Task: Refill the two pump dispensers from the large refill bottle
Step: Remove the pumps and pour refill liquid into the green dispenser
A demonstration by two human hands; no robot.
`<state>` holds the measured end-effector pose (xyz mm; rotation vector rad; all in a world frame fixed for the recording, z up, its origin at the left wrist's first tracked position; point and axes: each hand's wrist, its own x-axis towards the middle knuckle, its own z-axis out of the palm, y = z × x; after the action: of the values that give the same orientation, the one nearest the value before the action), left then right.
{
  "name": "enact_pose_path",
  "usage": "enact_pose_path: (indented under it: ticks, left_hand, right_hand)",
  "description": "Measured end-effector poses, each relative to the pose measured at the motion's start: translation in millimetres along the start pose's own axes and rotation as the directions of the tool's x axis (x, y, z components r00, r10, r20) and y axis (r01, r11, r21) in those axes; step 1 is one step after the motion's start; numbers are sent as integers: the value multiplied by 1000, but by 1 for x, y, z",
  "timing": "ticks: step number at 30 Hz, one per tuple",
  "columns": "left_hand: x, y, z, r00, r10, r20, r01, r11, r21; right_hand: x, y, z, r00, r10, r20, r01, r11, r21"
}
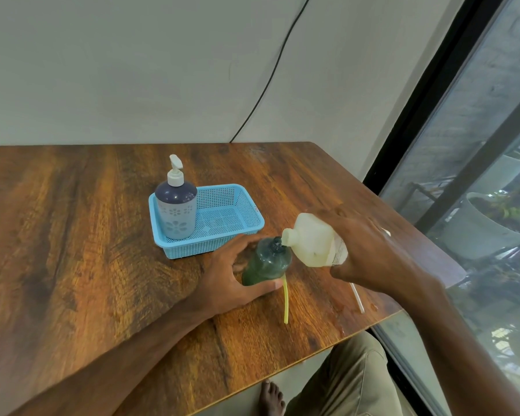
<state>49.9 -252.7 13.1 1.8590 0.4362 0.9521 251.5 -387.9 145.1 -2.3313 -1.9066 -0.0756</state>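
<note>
**Refill bottle tipped over the open green dispenser**

On the wooden table [72,235] stands a light-blue mesh basket [237,202]. A navy and grey pump dispenser [176,211] with a white pump head stands upright in the basket's left end, and the rest of the basket holds nothing

Just in front of the basket, the left hand [222,277] grips the green dispenser bottle [266,262] low on its body. The fingers curl round its far side and the thumb lies along its near side. The bottle stands on the table with its neck open and no pump fitted, and green liquid shows in its lower part. A yellow dip tube [286,304] lies on the table, running from the bottle's base toward the near edge

To the right, the cream-white refill bottle [309,238] is tilted steeply, with its open mouth right at the green bottle's neck. I cannot tell whether liquid is flowing. The right hand [370,247] holds the refill bottle by its rear half, the fingers wrapped close together over the top and the thumb underneath

A white tube [357,298] lies near the table's right edge. A black cable [270,73] hangs down the wall behind, and a white plant pot [487,232] shows through the window at far right
</note>
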Motion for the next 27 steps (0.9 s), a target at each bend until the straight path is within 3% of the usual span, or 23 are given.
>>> enact_pose_path:
  ticks: [27]
  left_hand:
    - [0, -4, -1, 1000, -7, 9, 7, 1000, 18]
  right_hand:
    - [0, -4, -6, 1000, -2, 9, 2, 1000, -16]
